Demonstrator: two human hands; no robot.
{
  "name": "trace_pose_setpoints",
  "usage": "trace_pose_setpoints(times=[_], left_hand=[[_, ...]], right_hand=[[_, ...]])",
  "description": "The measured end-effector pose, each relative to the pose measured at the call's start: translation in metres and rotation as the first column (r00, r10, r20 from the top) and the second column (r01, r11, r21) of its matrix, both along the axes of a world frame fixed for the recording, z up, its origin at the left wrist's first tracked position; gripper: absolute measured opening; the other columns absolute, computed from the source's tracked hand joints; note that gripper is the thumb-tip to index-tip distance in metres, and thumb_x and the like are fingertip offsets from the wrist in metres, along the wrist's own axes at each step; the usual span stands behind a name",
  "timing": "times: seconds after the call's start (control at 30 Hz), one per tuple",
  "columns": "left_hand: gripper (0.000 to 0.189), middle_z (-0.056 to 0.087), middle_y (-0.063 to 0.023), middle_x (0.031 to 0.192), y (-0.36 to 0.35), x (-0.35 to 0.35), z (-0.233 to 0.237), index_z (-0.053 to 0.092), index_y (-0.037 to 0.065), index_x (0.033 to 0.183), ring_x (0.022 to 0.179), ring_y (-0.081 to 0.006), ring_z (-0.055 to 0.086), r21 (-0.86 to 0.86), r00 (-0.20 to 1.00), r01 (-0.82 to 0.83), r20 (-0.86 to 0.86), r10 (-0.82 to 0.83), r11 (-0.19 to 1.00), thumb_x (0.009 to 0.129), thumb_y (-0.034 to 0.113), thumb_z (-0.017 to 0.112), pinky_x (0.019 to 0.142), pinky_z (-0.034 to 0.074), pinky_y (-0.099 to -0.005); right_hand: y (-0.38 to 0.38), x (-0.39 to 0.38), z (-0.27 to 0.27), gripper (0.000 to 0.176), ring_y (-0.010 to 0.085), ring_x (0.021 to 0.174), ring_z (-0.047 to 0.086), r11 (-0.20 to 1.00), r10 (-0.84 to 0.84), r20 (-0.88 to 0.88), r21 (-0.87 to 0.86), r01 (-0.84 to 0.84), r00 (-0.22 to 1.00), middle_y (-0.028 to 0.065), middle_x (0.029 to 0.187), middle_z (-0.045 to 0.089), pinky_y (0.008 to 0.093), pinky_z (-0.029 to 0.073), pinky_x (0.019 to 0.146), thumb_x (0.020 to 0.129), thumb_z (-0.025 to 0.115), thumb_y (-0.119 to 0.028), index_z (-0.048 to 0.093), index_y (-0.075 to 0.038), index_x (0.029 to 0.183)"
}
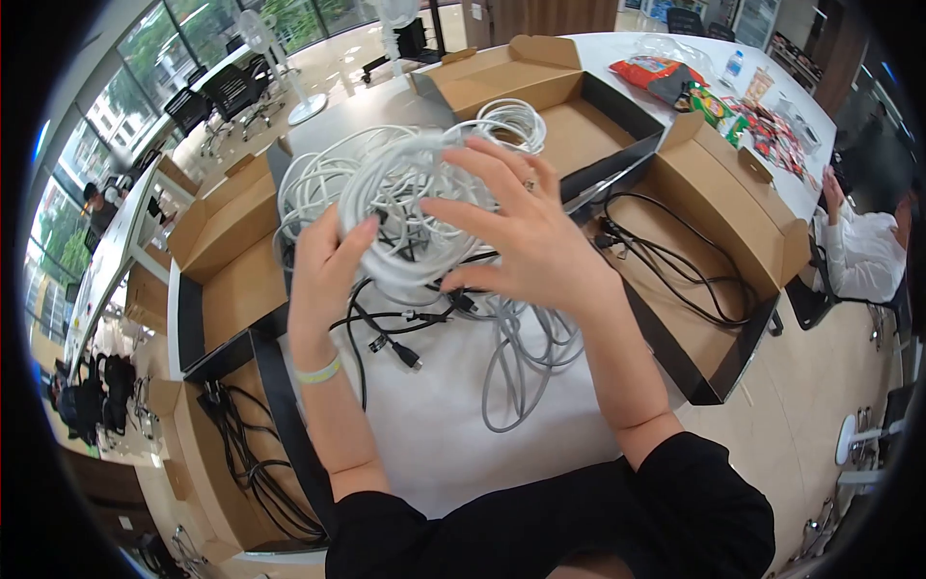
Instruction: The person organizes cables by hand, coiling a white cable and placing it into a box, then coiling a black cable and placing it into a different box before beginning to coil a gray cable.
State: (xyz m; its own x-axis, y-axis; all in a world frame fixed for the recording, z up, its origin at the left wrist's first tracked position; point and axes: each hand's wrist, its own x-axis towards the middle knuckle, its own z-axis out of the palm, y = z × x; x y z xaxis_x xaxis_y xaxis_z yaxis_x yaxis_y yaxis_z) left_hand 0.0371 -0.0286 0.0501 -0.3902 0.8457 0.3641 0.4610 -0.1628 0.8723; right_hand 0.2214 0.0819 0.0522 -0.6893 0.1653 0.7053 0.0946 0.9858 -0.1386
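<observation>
A coil of white cable (386, 203) is held up at the middle of the view, slightly blurred. My left hand (331, 261) grips the coil's left side, its thumb pointing inward over the loops. Spread fingers of my right hand (511, 227) reach over the coil's right side, apart from one another. Behind and beneath lies a heap of white cables (309, 183), with a smaller white coil (516, 124) at its back right. Black cables with plugs (400, 352) and a looped grey cable (511, 386) lie on the white table (434, 444) nearer to me.
Open cardboard boxes surround the heap: one at left (236, 289), one at back (579, 121), and two with black cables, at lower left (193, 463) and right (675, 299). Snack bags (661, 77) lie at back right. A seated person (858, 246) is at the far right.
</observation>
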Motion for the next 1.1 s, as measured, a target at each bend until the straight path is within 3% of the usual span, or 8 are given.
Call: trace_pose_setpoints(times=[0.2, 0.33, 0.47, 0.53, 0.8, 0.9, 1.03, 1.1], left_hand=[[0.024, 0.042, -0.0036, 0.052, -0.015, 0.022, 0.013, 0.055, -0.004, 0.086, 0.049, -0.0069, 0.034, -0.120, 0.967, 0.034, -0.245, -0.063, 0.992, 0.075, 0.018, 0.057, 0.046, 0.031, -0.0229], [0.021, 0.046, -0.0082, 0.052, -0.023, 0.043, 0.023, 0.057, -0.001, 0.081, 0.044, -0.0155, 0.039, -0.223, 0.929, 0.249, -0.222, -0.297, 0.943, 0.069, 0.016, 0.060, 0.046, 0.034, -0.0254], [0.015, 0.047, -0.0082, 0.054, -0.023, 0.043, 0.024, 0.056, 0.001, 0.068, 0.045, -0.0181, 0.044, -0.040, 0.852, 0.005, -0.524, -0.025, 0.999, 0.056, 0.007, 0.064, 0.043, 0.034, -0.0277], [0.016, 0.047, -0.0068, 0.055, -0.019, 0.031, 0.018, 0.056, 0.003, 0.066, 0.046, -0.0188, 0.045, 0.245, 0.690, -0.037, -0.695, 0.202, 0.969, 0.053, 0.005, 0.064, 0.043, 0.034, -0.0283], [0.024, 0.051, -0.0043, 0.062, 0.004, 0.013, 0.012, 0.051, 0.006, 0.066, 0.057, -0.0232, 0.049, 0.586, 0.449, 0.055, -0.738, 0.505, 0.808, 0.058, 0.020, 0.069, 0.057, 0.039, -0.0329], [0.023, 0.052, -0.0048, 0.064, 0.005, 0.006, 0.004, 0.048, 0.007, 0.068, 0.061, -0.0246, 0.050, 0.590, 0.390, 0.053, -0.755, 0.527, 0.806, 0.067, 0.022, 0.066, 0.062, 0.038, -0.0351], [0.020, 0.050, -0.0044, 0.062, 0.010, -0.008, -0.025, 0.045, 0.008, 0.068, 0.060, -0.0228, 0.050, 0.768, 0.543, 0.124, -0.583, 0.605, 0.629, 0.075, 0.018, 0.061, 0.059, 0.038, -0.0326], [0.016, 0.053, -0.0050, 0.062, 0.012, -0.004, -0.021, 0.050, 0.007, 0.072, 0.061, -0.0222, 0.052, 0.787, 0.546, 0.092, -0.552, 0.630, 0.610, 0.074, 0.016, 0.063, 0.057, 0.039, -0.0310]], right_hand=[[0.005, 0.002, 0.003, 0.079, 0.0299, 0.122, 0.030, 0.993, 0.040, -0.233, -0.096, -0.063, 0.972, 0.0129, 0.130, 0.033, 0.0452, 0.019, 0.098, 0.061, 0.069, -0.044, 0.040, -0.011, 0.126], [0.020, -0.008, -0.012, 0.039, 0.0269, 0.089, 0.056, 0.928, 0.282, -0.053, -0.238, -0.286, 0.958, 0.0140, 0.089, 0.058, 0.0364, 0.040, 0.077, 0.065, 0.067, -0.019, 0.056, -0.003, 0.098], [0.008, -0.006, -0.005, 0.020, 0.0226, 0.059, 0.055, 0.718, 0.389, -0.096, -0.592, -0.367, 0.916, 0.0113, 0.062, 0.054, 0.0306, 0.042, 0.056, 0.066, 0.062, -0.009, 0.055, 0.001, 0.081], [0.001, -0.005, -0.002, 0.016, 0.0174, 0.050, 0.048, 0.575, 0.453, -0.144, -0.707, -0.412, 0.880, 0.0106, 0.059, 0.052, 0.0278, 0.038, 0.049, 0.070, 0.062, -0.010, 0.053, 0.001, 0.078], [-0.020, 0.000, 0.013, 0.020, 0.0083, 0.054, 0.043, 0.303, 0.581, -0.199, -0.847, -0.436, 0.789, -0.0001, 0.060, 0.047, 0.0235, 0.036, 0.050, 0.080, 0.059, -0.018, 0.051, 0.000, 0.083], [-0.028, -0.004, 0.013, 0.023, 0.0084, 0.059, 0.043, -0.045, 0.621, -0.261, -0.953, -0.299, 0.739, 0.0017, 0.065, 0.048, 0.0232, 0.037, 0.053, 0.081, 0.058, -0.021, 0.050, 0.000, 0.085], [-0.047, -0.024, -0.007, 0.021, 0.0000, 0.050, 0.037, 0.161, 0.675, -0.396, -0.745, -0.647, 0.623, -0.0056, 0.061, 0.045, 0.0175, 0.028, 0.042, 0.082, 0.060, -0.024, 0.051, -0.006, 0.086], [-0.044, -0.017, 0.000, 0.022, 0.0003, 0.050, 0.038, 0.097, 0.622, -0.401, -0.813, -0.574, 0.673, -0.0055, 0.061, 0.044, 0.0173, 0.029, 0.042, 0.082, 0.060, -0.025, 0.051, -0.006, 0.087]])
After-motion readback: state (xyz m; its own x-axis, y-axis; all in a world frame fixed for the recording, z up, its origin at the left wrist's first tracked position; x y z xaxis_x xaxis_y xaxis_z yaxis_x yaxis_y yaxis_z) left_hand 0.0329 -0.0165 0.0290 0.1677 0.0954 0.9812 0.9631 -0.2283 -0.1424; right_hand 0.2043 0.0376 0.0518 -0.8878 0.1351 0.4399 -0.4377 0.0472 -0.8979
